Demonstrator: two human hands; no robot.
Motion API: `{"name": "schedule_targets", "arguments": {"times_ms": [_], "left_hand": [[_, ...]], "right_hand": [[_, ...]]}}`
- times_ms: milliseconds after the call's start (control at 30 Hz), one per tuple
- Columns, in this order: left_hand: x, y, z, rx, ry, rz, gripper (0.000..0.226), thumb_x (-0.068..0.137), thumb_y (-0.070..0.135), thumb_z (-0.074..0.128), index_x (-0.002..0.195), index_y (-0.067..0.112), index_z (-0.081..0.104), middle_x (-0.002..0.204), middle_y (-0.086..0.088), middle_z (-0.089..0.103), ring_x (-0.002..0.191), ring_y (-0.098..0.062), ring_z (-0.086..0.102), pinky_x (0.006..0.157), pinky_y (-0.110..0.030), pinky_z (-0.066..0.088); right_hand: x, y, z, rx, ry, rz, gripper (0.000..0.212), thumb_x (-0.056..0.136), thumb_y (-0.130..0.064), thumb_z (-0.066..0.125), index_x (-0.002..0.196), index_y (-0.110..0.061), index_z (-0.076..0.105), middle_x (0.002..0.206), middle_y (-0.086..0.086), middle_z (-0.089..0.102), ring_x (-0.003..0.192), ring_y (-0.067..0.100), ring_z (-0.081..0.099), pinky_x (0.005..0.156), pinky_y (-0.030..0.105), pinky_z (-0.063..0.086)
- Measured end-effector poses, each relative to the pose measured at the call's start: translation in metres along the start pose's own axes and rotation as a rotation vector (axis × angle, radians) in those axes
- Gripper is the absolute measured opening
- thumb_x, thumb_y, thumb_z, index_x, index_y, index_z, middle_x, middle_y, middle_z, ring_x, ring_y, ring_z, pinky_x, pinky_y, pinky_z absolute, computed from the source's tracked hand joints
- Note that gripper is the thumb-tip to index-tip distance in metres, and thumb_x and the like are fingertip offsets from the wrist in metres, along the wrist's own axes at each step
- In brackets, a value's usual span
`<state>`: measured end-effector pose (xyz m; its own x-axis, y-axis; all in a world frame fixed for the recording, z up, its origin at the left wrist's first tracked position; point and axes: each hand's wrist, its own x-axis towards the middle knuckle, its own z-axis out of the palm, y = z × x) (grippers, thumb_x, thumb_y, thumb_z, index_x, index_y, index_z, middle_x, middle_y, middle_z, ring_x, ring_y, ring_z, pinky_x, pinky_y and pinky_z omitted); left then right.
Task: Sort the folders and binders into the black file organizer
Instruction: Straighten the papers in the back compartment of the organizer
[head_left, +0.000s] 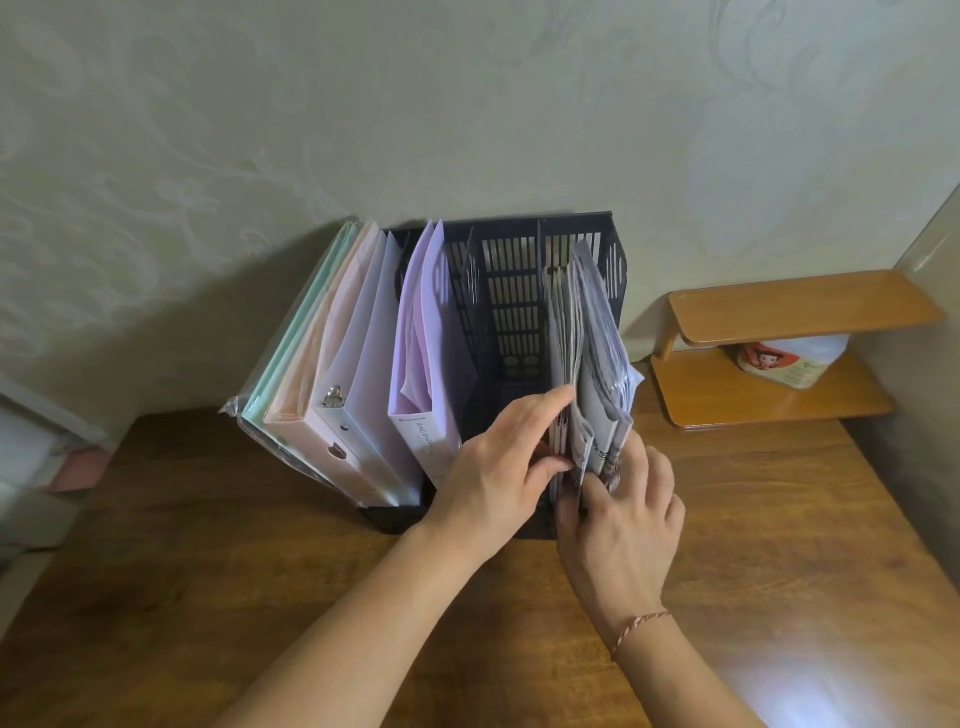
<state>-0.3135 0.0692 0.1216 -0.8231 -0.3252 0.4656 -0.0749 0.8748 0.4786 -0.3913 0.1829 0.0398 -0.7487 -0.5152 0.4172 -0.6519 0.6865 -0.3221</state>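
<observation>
Nearest, two bare forearms reached forward over the brown wooden desk, the right wrist wearing a thin red string bracelet. The right hand had its fingers curled in against the front edges of a bundle of grey plastic document sleeves, pinching them low down. The left hand met the same bundle from the other side, index finger stretched along its left face and thumb tucked against the front edge, so both hands were clamped on it, nearly touching one another.

That bundle stood upright in the rightmost compartment of the black file organizer, a slotted plastic rack standing on the desk against the wall. The compartment just left of the bundle showed bare grating. Further left a lilac ring binder stood spine outward in its own slot, and beside it a pale pink binder with a metal clip, then a mint green folder in clear wrapping at the rack's left end.

Beyond, to the right, a small two-tier wooden shelf held a white packet with a cartoon face. Behind everything rose pale patterned wallpaper.
</observation>
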Motion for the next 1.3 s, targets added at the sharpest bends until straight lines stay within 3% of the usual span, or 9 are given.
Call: {"name": "schedule_targets", "arguments": {"times_ms": [133,200,300,467,567,700,967,1167,1300], "left_hand": [[0.004,0.001,-0.005,0.065,0.005,0.055,0.070,0.083,0.020,0.074,0.143,0.022,0.038,0.137,-0.002,0.043,0.104,-0.011,0.055,0.077,-0.037,0.060],[0.005,0.002,-0.007,0.085,-0.006,0.079,0.062,0.084,0.031,0.071,0.139,0.018,0.045,0.145,-0.002,0.037,0.102,-0.006,0.052,0.082,-0.031,0.058],[0.002,0.004,-0.007,0.050,0.019,0.078,0.058,0.086,0.035,0.068,0.136,0.010,0.052,0.148,-0.003,0.042,0.122,-0.013,0.055,0.096,-0.031,0.051],[0.002,0.006,-0.011,0.036,0.115,0.060,0.042,0.089,0.022,0.067,0.126,0.004,0.062,0.137,-0.007,0.056,0.124,-0.017,0.056,0.104,-0.031,0.048],[0.003,0.010,-0.014,0.084,0.077,0.046,0.045,0.090,0.033,0.067,0.127,0.008,0.062,0.138,-0.003,0.055,0.124,-0.015,0.056,0.099,-0.030,0.051],[0.006,0.014,-0.016,0.113,0.081,0.046,0.043,0.092,0.035,0.062,0.126,0.010,0.062,0.138,-0.001,0.055,0.123,-0.015,0.057,0.095,-0.034,0.055],[0.010,0.017,-0.016,0.184,0.127,0.115,0.037,0.089,0.033,0.070,0.118,0.011,0.067,0.125,-0.001,0.063,0.110,-0.017,0.063,0.085,-0.033,0.058],[0.015,0.021,-0.016,0.188,0.120,0.102,0.031,0.087,0.032,0.072,0.110,0.012,0.071,0.120,0.000,0.066,0.103,-0.017,0.065,0.079,-0.031,0.058],[0.015,0.020,-0.017,0.147,0.115,0.082,0.026,0.086,0.023,0.075,0.106,0.007,0.070,0.117,-0.004,0.066,0.104,-0.018,0.065,0.084,-0.032,0.058]], "right_hand": [[-0.025,0.006,0.007,-0.031,-0.151,-0.027,0.030,0.078,-0.038,0.056,0.100,-0.022,0.069,0.154,0.015,0.028,0.138,0.042,0.024,0.094,0.056,0.036],[-0.034,0.011,0.010,-0.034,-0.198,-0.039,0.037,0.075,-0.035,0.060,0.109,-0.022,0.068,0.155,0.017,0.026,0.139,0.043,0.023,0.099,0.059,0.034],[-0.047,0.017,0.008,0.002,-0.209,-0.068,0.044,0.072,-0.032,0.064,0.115,-0.023,0.066,0.155,0.016,0.027,0.140,0.041,0.025,0.100,0.058,0.035],[-0.035,0.023,-0.001,0.287,0.089,0.019,0.015,0.080,-0.023,0.068,0.095,-0.020,0.072,0.126,0.008,0.054,0.111,0.030,0.050,0.072,0.042,0.050],[-0.018,0.018,-0.005,0.329,0.242,0.062,0.006,0.083,-0.023,0.070,0.087,-0.020,0.073,0.109,0.007,0.060,0.092,0.024,0.055,0.052,0.031,0.047],[-0.017,0.017,-0.001,0.331,0.316,-0.014,0.008,0.086,-0.028,0.068,0.086,-0.021,0.072,0.089,0.000,0.062,0.074,0.016,0.053,0.048,0.025,0.039],[-0.030,0.027,0.009,0.343,0.094,0.114,0.021,0.087,-0.043,0.060,0.089,-0.027,0.073,0.069,-0.014,0.065,0.048,0.003,0.050,0.041,0.013,0.030],[-0.023,0.024,0.016,0.250,-0.027,0.160,0.013,0.079,-0.035,0.075,0.088,-0.026,0.076,0.064,-0.009,0.070,0.046,0.014,0.061,0.039,0.019,0.037],[-0.021,0.019,0.018,0.257,-0.065,0.103,0.005,0.079,-0.029,0.076,0.075,-0.028,0.073,0.043,-0.007,0.057,0.033,0.013,0.050,0.035,0.017,0.032]]}}
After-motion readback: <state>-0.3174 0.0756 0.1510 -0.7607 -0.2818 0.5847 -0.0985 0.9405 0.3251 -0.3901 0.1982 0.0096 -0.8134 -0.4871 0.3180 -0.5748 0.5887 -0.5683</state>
